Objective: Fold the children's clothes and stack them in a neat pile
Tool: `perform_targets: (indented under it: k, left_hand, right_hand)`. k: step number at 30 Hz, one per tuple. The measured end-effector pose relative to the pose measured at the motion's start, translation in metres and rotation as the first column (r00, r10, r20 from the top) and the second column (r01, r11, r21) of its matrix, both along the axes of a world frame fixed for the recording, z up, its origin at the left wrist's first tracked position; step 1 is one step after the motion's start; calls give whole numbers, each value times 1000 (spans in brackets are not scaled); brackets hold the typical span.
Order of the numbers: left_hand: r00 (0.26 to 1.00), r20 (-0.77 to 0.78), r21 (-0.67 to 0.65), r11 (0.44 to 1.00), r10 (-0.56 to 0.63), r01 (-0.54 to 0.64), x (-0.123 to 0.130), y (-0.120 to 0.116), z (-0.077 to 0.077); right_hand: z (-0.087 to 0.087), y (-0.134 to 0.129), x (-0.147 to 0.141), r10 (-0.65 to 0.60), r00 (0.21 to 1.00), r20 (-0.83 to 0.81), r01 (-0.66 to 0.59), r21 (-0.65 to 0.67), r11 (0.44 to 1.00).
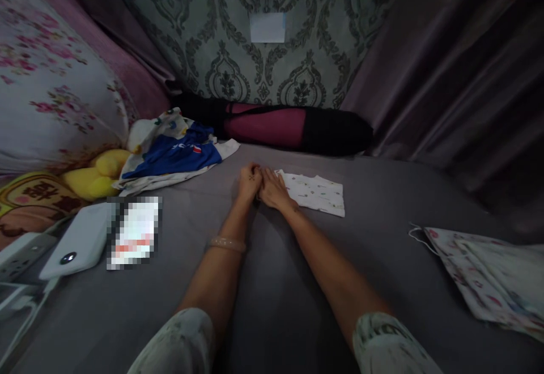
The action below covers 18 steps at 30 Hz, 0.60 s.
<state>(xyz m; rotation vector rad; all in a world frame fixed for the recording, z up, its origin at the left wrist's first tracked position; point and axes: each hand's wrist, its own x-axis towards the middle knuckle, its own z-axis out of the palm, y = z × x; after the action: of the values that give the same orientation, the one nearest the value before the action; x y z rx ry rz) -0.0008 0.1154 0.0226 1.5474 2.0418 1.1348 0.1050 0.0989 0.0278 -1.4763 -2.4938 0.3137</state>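
Note:
A small white folded garment (318, 194) with a scattered print lies flat on the grey bedsheet (272, 283), ahead of me and slightly right. Over its left end rests my right hand (272, 188), fingers stretched and lying flat. Just left of it, touching or nearly touching, is my left hand (250, 182). Its fingers are curled closed near the garment's left end, and whatever they grip is hidden. A pale bangle (227, 243) circles my left forearm.
A blue-and-white heap of clothes (178, 150) lies at left, near a yellow plush toy (100, 173). A white power bank (80, 241) and power strip (25, 255) sit nearer. Folded floral fabric (488, 272) lies right. A long black-and-maroon bag (272, 127) lines the wall.

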Motion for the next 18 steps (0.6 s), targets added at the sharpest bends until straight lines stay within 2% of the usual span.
perform_targets:
  k: [4,7,13,18]
  left_hand:
    - [968,-154,4,979,-199,202,22,-5,0]
    - [907,-284,-49,950,-310,309,34,-9,-5]
    - [828,-400,-157,920,-392,360,36,-13,-16]
    - [816,-420,-168,918,-397,360,35,-13,-17]
  right_hand:
    - [7,-2,31,-75,996,44,72,67,995]
    - [1,-4,48,-97,993,67,90,104,990]
    - [-20,-5,54,-111,990,84,98,152,984]
    - [-24,-5,53,-116,991,70,103,170,980]
